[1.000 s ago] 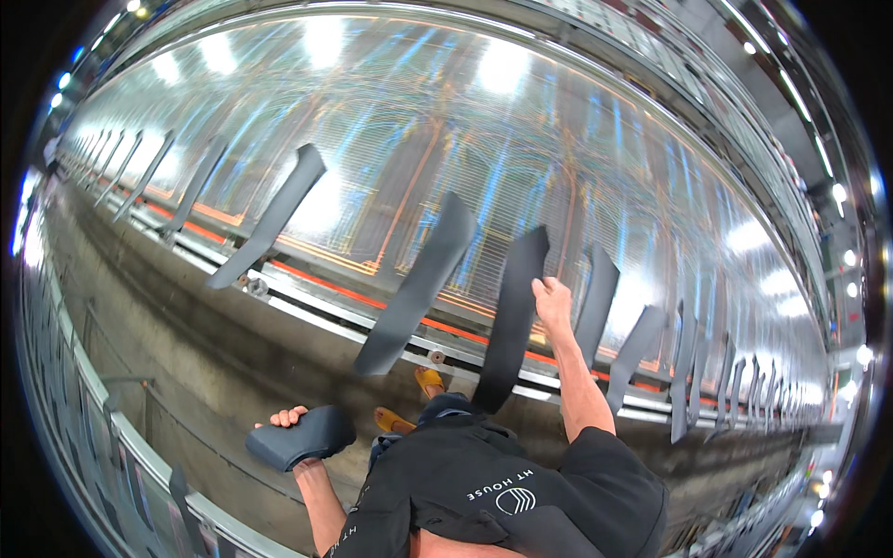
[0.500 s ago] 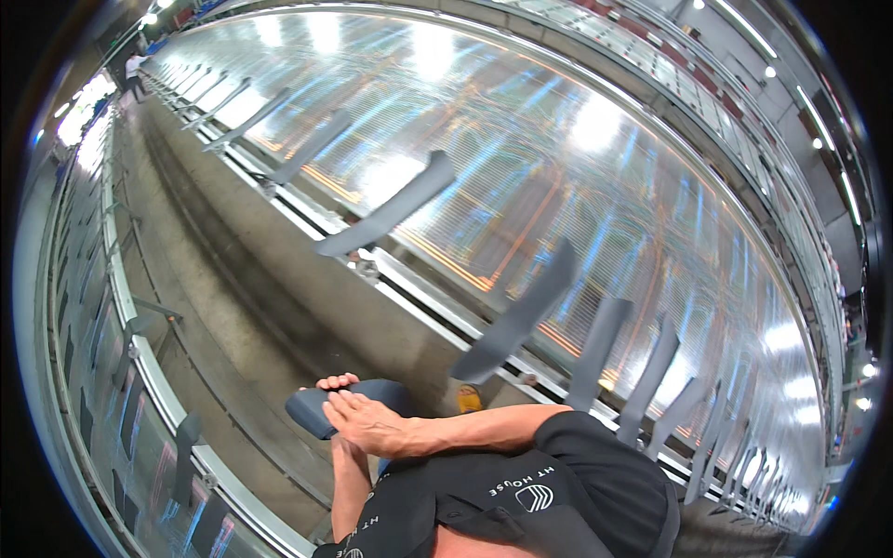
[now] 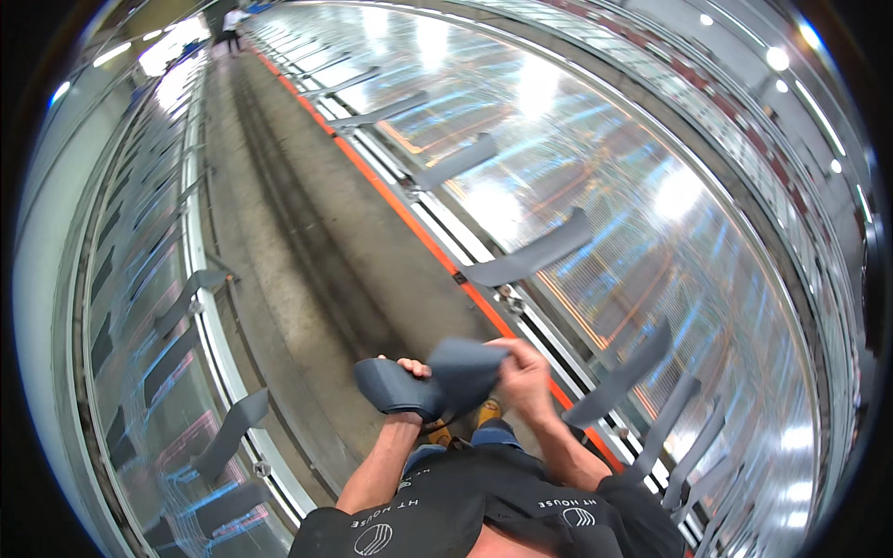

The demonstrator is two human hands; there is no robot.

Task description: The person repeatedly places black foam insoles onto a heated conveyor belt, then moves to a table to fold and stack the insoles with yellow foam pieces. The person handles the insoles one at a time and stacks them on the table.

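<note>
My left hand [image 3: 416, 368] is wrapped round a bent stack of dark grey flat pieces [image 3: 389, 387], which looks like fabric or thin foam; only its fingertips show over the top. My right hand [image 3: 526, 381], a little blurred, is closed on the edge of a single dark grey piece [image 3: 463, 367] that fans out beside the stack. Whether this piece still touches the stack is hard to tell. Both hands are in front of my waist, over the aisle. To their right, similar curved grey strips [image 3: 619, 377] hang over the edge of a long shiny table.
The long table [image 3: 567, 307], with glossy, patterned film and a metal rail, runs along my right. An orange-red line [image 3: 419, 232] follows its edge. On my left is another table [image 3: 172, 437] with grey strips. A person [image 3: 233, 26] stands far down the concrete aisle [image 3: 288, 242].
My right hand has come off the stack and moved right, drawing a grey piece out sideways. My view has turned, so the aisle appears more upright and the orange-red line shows.
</note>
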